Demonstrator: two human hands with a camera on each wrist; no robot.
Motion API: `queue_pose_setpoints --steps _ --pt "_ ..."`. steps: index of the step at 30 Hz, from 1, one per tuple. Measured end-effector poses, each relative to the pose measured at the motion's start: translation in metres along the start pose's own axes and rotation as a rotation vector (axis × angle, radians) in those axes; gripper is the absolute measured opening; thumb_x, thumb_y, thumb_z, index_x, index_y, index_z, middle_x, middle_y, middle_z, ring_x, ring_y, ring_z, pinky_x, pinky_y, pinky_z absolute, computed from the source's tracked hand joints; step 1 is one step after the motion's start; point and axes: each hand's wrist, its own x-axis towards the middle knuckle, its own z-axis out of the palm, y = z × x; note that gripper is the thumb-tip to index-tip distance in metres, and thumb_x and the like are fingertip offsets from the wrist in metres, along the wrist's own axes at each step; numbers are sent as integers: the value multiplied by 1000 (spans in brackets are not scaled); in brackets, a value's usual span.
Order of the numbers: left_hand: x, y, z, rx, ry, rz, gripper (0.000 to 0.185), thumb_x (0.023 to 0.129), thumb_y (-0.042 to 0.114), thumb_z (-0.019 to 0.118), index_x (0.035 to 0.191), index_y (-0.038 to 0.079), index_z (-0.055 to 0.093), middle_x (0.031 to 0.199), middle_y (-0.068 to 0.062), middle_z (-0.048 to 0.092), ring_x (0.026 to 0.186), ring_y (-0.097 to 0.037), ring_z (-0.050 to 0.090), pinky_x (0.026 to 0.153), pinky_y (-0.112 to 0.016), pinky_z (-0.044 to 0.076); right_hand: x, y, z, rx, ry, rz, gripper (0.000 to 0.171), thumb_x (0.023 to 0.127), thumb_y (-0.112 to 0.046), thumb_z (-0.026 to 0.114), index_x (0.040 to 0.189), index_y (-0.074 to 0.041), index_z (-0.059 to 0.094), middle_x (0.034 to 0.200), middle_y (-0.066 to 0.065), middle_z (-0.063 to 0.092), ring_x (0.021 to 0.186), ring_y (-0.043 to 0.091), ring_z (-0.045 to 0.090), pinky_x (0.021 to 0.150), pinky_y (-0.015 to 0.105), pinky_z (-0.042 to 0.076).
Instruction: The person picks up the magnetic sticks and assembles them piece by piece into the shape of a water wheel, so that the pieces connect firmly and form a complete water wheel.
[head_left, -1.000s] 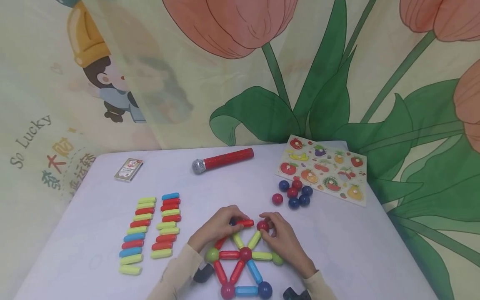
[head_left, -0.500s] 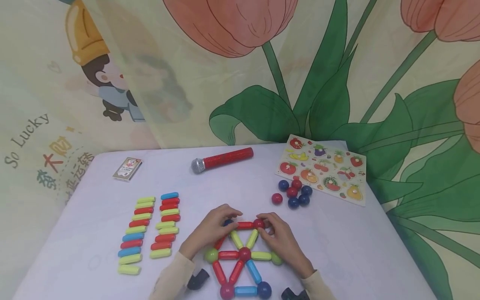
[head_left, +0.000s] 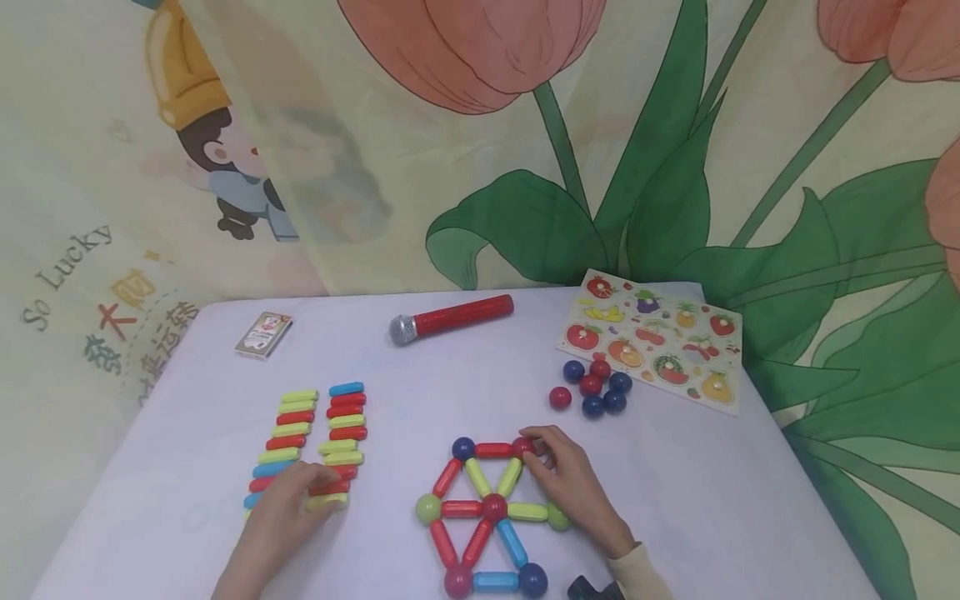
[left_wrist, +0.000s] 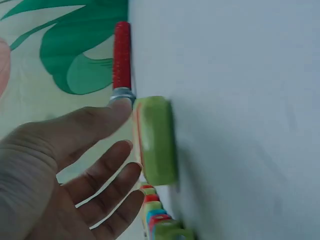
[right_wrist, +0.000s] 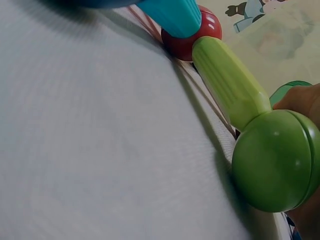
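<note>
Left hand (head_left: 281, 508) lies over the near end of the two rows of loose rods (head_left: 330, 437) at the table's left; fingers straight and spread in the left wrist view, thumb tip just beside a green rod (left_wrist: 156, 140), nothing gripped. That green rod is a short capsule, smooth glossy plastic with rounded ends; its long axis lies across the rows, like its neighbours. Right hand (head_left: 570, 487) rests on the right side of the flat rod-and-ball figure (head_left: 491, 521), fingertips curled around the red ball (head_left: 522, 447) at the top right corner. From that ball a red rod (head_left: 492, 450) runs leftwards to a dark blue ball (head_left: 462, 448). In the right wrist view, a green ball (right_wrist: 277, 160) sits just beside the hand, joined to a green rod (right_wrist: 230, 82) pointing towards the red centre ball (right_wrist: 192, 35). Balls are smooth, shiny spheres. Table cover (head_left: 420, 375) is pale, matte, finely woven. Further back: a cluster of loose red and blue balls (head_left: 596, 387), a red microphone (head_left: 452, 318), a fruit puzzle board (head_left: 652, 337), a small card box (head_left: 262, 334).
</note>
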Motion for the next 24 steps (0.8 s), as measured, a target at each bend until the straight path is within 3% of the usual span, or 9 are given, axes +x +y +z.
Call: queue_pose_setpoints --steps 7,11,14,18,21,24 --pt "-3 -4 5 96 -88 -16 27 78 15 79 101 13 67 89 4 61 85 -14 56 81 -41 55 -2 1 -5 15 17 3 34 87 -11 69 119 -21 62 104 -10 62 86 5 57 72 19 51" --pt "-5 -1 9 81 -77 -16 27 78 14 79 102 13 66 89 5 61 84 -12 57 80 -39 56 -6 5 -9 4 61 -1 33 87 -8 68 118 -20 63 107 -9 62 88 5 58 74 19 52" --pt "-6 2 15 -27 26 75 29 76 9 79 102 16 67 93 8 65 85 -10 61 79 -31 56 -12 5 -15 -14 109 14 31 87 -9 68 116 -19 64 107 -9 63 87 5 58 74 20 52" --pt "1 20 26 -206 142 238 34 77 5 79 105 19 67 99 11 67 87 -6 61 76 -22 54 -25 1 -21 -51 119 112 29 86 -14 70 114 -19 64 102 -7 63 82 7 57 68 19 51" --pt "16 43 32 -305 134 282 36 80 9 77 112 20 66 105 11 67 89 -4 60 78 -22 54 -35 -2 -25 -86 52 217 33 83 -21 74 114 -19 64 96 -6 61 73 8 53 60 18 47" --pt "35 65 39 -369 84 330 38 84 11 74 119 19 63 112 8 66 96 -7 60 83 -28 54 -45 -4 -27 -110 -43 264 41 78 -30 78 114 -18 64 91 -6 57 67 9 48 54 19 43"
